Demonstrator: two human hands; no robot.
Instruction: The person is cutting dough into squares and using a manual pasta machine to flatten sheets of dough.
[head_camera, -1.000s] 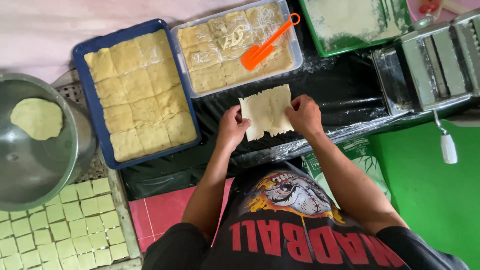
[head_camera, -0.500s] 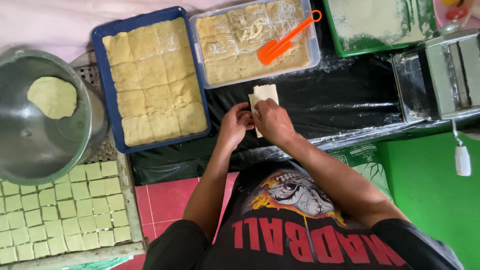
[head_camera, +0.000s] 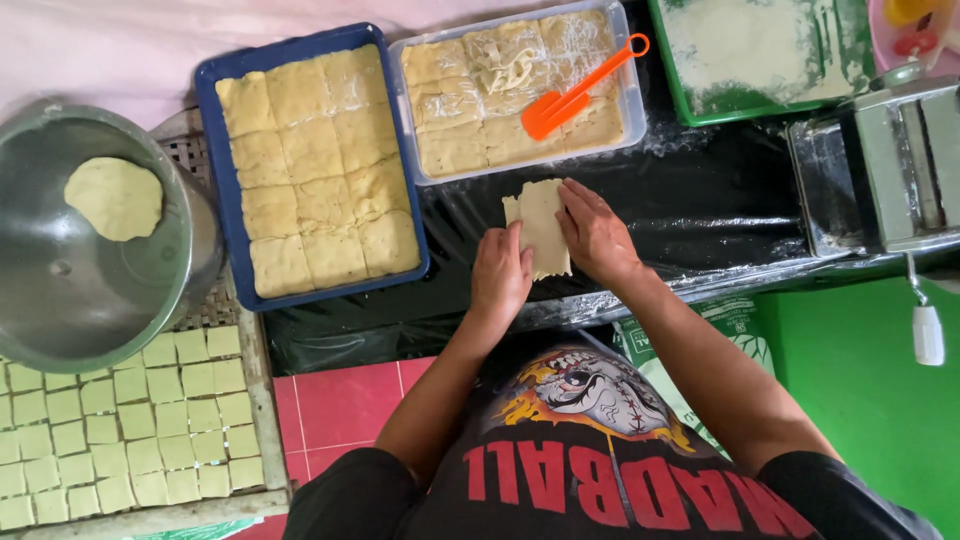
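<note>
Since the earlier frame, both hands have been drawn closer together and the dough sheet (head_camera: 541, 226), held spread wide a second ago, is now folded into a narrow strip.

Nearest the wearer, the left hand (head_camera: 500, 272) is laid flat over the strip's lower left edge, fingers extended and pressed down rather than curled. The right hand (head_camera: 596, 232) is placed flat on the strip's right side, fingers likewise stretched out; nothing is gripped, the dough is only pinned between the two palms and the surface. The strip lies upright between the hands, its pale upper end left uncovered.

The dough is carried by a black plastic sheet (head_camera: 700, 210) dusted with flour, spread over the work surface. At its right edge a metal pasta roller (head_camera: 890, 165) is seen, with a white-handled crank hanging below. Beyond the hands, a clear tray (head_camera: 628, 110) of dough squares is set with an orange spatula (head_camera: 575, 97) inside; beside it on the left lies a blue tray (head_camera: 214, 180) filled likewise. At the far right corner a green floured tray (head_camera: 680, 95) is seen. To the left stand a metal bowl (head_camera: 60, 300) holding a dough round and a rack of cut squares (head_camera: 110, 430). Red tiles and a green floor are visible below.
</note>
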